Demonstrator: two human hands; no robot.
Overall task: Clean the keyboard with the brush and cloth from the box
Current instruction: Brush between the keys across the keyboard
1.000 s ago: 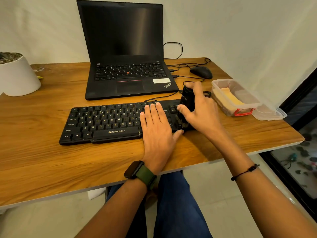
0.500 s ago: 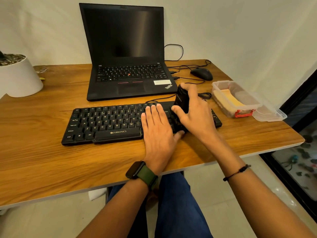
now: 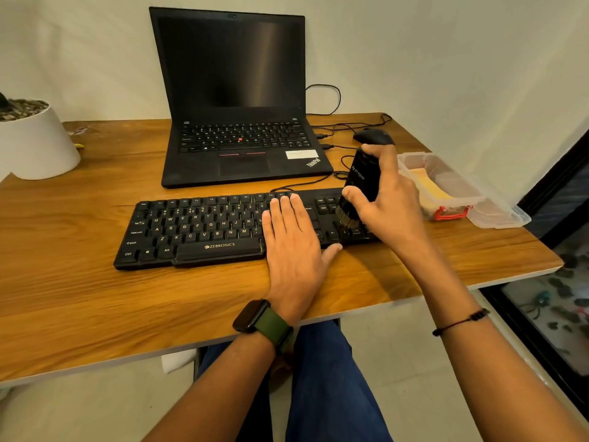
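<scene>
A black keyboard (image 3: 197, 228) lies across the middle of the wooden desk (image 3: 95, 298). My left hand (image 3: 294, 250) rests flat on its right half, fingers straight. My right hand (image 3: 387, 202) grips a black brush (image 3: 361, 183) upright, with its bristles down on the keys at the keyboard's right end. A clear plastic box (image 3: 446, 183) with a red latch stands to the right of the keyboard and holds a yellow cloth (image 3: 428, 183).
An open black laptop (image 3: 239, 122) stands behind the keyboard. A black mouse (image 3: 374, 137) and several cables lie at the back right. The box's clear lid (image 3: 503, 212) lies beside the box near the desk's right edge. A white plant pot (image 3: 35, 141) stands at the far left.
My right hand has lifted and tilted the brush a little over the keyboard's right end. My left hand has stayed flat on the keys.
</scene>
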